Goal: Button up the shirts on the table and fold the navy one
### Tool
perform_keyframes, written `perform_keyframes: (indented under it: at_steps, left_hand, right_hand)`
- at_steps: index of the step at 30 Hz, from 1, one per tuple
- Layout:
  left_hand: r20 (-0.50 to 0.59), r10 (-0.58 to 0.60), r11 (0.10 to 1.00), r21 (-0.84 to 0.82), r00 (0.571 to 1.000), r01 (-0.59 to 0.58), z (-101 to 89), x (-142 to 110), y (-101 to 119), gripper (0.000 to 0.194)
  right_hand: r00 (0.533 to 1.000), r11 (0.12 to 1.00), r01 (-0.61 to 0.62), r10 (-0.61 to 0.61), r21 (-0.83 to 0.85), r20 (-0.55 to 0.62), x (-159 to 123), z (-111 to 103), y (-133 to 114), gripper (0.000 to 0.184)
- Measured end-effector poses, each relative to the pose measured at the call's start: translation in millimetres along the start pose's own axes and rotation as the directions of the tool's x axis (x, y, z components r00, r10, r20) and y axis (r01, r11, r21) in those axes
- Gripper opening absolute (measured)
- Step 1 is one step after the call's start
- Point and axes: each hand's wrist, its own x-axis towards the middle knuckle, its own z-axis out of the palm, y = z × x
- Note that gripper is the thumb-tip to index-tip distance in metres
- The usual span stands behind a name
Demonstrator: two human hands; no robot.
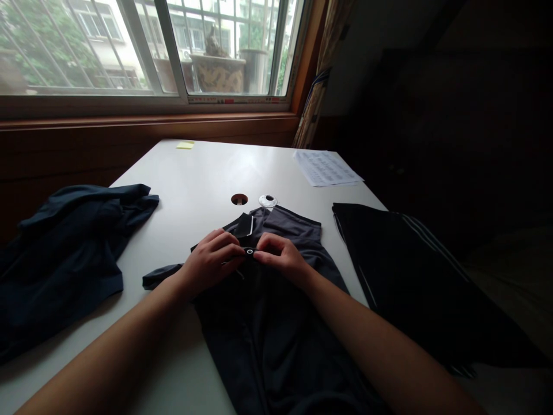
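Note:
A dark navy garment [276, 334] lies spread on the white table in front of me, its lower part running towards my body. My left hand [218, 253] pinches its dark fabric from the left, fingers closed. From the other side my right hand [283, 257] grips the same fabric between thumb and bent fingers. Between the fingertips shows a small round button-like piece [249, 252] with a white ring. A dark flap with a white edge [246, 225] stands just beyond my fingers. The fabric under both hands is partly hidden.
A crumpled navy garment [64, 253] lies at the left, and a folded black garment with pale stripes [389, 265] at the right. Farther back on the white table [207, 173] are printed papers [327, 168], a yellow note [185, 145], a cable hole [239, 199] and its round cover [268, 201].

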Motion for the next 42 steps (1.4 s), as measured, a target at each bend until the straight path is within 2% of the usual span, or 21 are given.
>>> perform_keyframes:
  at_steps: [3,5,9,13,16,21,24,26,29,32,38,40,42]
  left_hand:
    - [0.021,-0.032,0.999,-0.023,0.999,0.033,1.7,0,-2,0.007]
    - [0.049,-0.042,0.999,-0.031,0.998,0.044,1.9,0,-3,0.007]
    - [0.096,-0.067,0.997,-0.031,0.993,0.070,0.2,2,-1,0.010]
    - [0.125,-0.181,0.984,0.023,0.976,0.179,-0.5,3,-2,0.017]
    - [0.124,-0.279,0.958,0.112,0.952,0.266,1.5,0,-6,0.026]
    - [0.130,-0.428,0.884,0.266,0.894,0.384,3.6,-6,-17,0.050]
    - [0.130,-0.518,0.828,0.324,0.846,0.457,2.4,-11,-24,0.054]
    - [0.120,-0.548,0.807,0.337,0.828,0.485,0.3,-13,-30,0.057]
    - [0.113,-0.594,0.776,0.341,0.796,0.530,-5.0,-16,-37,0.061]
    - [0.109,-0.656,0.727,0.358,0.747,0.586,-12.9,-16,-42,0.059]
    - [0.218,-0.758,0.648,0.357,0.615,0.672,-24.1,-11,-42,0.046]
    - [0.215,-0.759,0.646,0.363,0.614,0.672,-23.8,-9,-37,0.038]
    - [0.161,-0.750,0.653,0.332,0.641,0.681,-23.0,-8,-33,0.031]
  right_hand:
    - [0.995,1.000,0.004,-0.001,0.030,-0.097,0,-2,1,0.023]
    - [0.982,0.999,0.035,-0.036,-0.012,-0.186,1,-5,4,0.019]
    - [0.942,0.951,0.048,-0.145,-0.307,-0.302,9,-13,16,0.016]
    - [0.949,0.766,0.028,-0.221,-0.642,-0.222,15,-18,27,0.015]
    - [0.962,0.616,-0.001,-0.214,-0.788,-0.169,16,-22,33,0.019]
    - [0.975,0.428,-0.116,-0.123,-0.897,-0.185,12,-32,38,0.037]
    - [0.980,0.334,-0.164,-0.051,-0.928,-0.191,10,-38,38,0.047]
    - [0.981,0.292,-0.188,0.009,-0.938,-0.194,9,-40,37,0.052]
    - [0.976,0.256,-0.217,0.078,-0.942,-0.204,8,-42,36,0.058]
    - [0.970,0.235,-0.237,0.109,-0.943,-0.217,6,-44,34,0.061]
    - [0.965,0.222,-0.242,0.160,-0.945,-0.210,-6,-43,28,0.063]
    - [0.963,0.221,-0.240,0.175,-0.945,-0.204,-19,-35,24,0.064]
    - [0.964,0.240,-0.227,0.192,-0.944,-0.183,-37,-24,17,0.066]
